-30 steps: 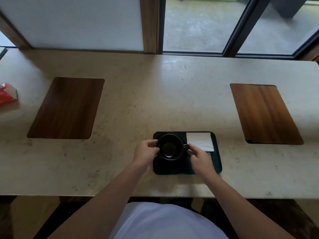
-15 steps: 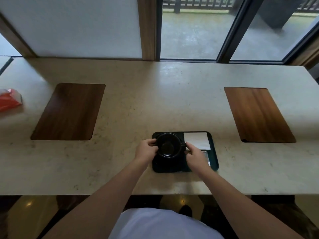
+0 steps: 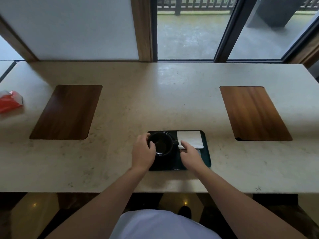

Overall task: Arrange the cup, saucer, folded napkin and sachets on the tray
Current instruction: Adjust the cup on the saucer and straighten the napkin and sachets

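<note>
That black cup (image 3: 162, 143) looks like ceramic, so it's stiff, breakable and a bit slick. Your left hand (image 3: 143, 150) curls around its left side, a good hold. Its handle points right toward the napkin (image 3: 190, 139), where your right hand (image 3: 189, 151) rests with relaxed fingers, all on the tray (image 3: 206, 158).

Tray (image 3: 206, 163) at table's (image 3: 155, 100) near edge, centre. Cup (image 3: 163, 144) on tray's left half, napkin (image 3: 190, 139) in its far right corner. Packet (image 3: 10, 100) at table's left edge.
</note>
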